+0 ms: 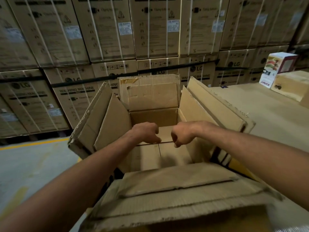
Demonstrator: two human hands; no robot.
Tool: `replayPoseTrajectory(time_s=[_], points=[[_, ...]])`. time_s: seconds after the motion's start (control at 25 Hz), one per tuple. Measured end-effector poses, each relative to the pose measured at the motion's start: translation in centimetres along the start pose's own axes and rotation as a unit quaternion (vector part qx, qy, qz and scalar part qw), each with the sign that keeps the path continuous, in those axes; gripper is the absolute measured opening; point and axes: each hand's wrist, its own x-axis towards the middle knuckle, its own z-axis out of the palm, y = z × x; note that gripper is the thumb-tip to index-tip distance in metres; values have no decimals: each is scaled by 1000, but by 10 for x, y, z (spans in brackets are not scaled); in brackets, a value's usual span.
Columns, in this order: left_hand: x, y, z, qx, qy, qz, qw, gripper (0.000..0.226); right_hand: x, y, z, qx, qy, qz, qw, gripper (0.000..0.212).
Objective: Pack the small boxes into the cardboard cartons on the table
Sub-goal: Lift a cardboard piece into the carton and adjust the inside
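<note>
Stacked washing-machine cartons (75, 91) with white straps and LG logos are seen filling the whole far wall, and a grey floor (33, 164) with a yellow line is visible down on the left. The worktop (267, 114) runs off to the right and looks to be covered in brown cardboard sheet. At its left end, pretty much dead centre, an open cardboard carton (153, 96) is found, though what its base sits on is hidden. All four flaps are spread outward: the near one is sprawled toward the camera, and the far one is stood up with some torn tape on it. Inside, the bottom flaps and their centre seam can be made out. Both arms are reached down into the carton's mouth. The left hand (145, 133) is held with its fingers curled downward, the right hand (182, 134) is balled into a loose fist, and nothing can be seen held in either. They're close side by side but not touching; whether the bottom is touched can't be told. One small box (280, 64) with a food picture printed on it is seen way over at the far right of the worktop, just beside a plain brown carton (291, 84) and well apart from the open one.
</note>
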Motion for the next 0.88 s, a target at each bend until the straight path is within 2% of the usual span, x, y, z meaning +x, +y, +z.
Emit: replayPoseTrajectory(time_s=[0.2, 0.32, 0.36, 0.44, 0.56, 0.6, 0.72, 0.88], points=[[-55, 34, -4, -54, 23, 46, 997, 51, -63, -2, 19, 39, 146, 10, 988, 28], [-76, 54, -6, -31, 21, 69, 997, 53, -90, -1, 33, -37, 206, 22, 977, 17], [-83, 61, -8, -26, 15, 73, 997, 54, -98, 2, 36, -83, 211, 35, 973, 10], [-91, 73, -13, -35, 0, 76, 996, 57, -112, 9, 36, -163, 185, 82, 966, 20], [-98, 102, -19, -52, -8, 77, 996, 56, -128, 26, 42, -194, 147, 116, 963, 10], [-100, 114, -19, -61, -5, 78, 995, 54, -131, 32, 48, -190, 150, 106, 964, 7], [-100, 147, -17, -105, 10, 71, 992, 46, -140, 51, 68, -135, 187, 43, 972, 17], [-97, 176, 2, -89, -39, 22, 995, 42, -154, 64, 83, -83, 226, -18, 970, 21]])
